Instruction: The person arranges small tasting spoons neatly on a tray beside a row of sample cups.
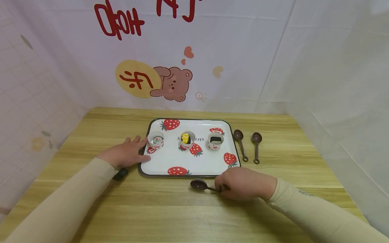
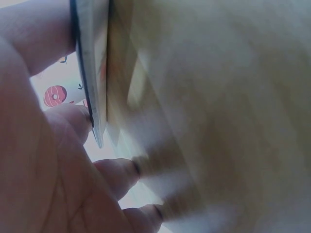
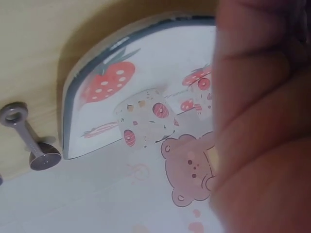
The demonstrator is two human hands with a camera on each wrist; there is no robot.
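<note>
Spoon (image 1: 200, 184), brown, round-bowled, plastic-looking, is pinched by the right hand (image 1: 243, 184) beside the near edge of a white strawberry-printed tray (image 1: 164, 162); the left hand (image 1: 126, 153), fingers apart, touches its left edge. Spoon placing seems in hand, next needing steady alignment.

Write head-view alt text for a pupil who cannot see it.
A person's right hand holds a brown spoon near a strawberry-patterned tray; their left hand touches its left edge. Three cups stand on the tray; two more spoons lie to its right.
</note>
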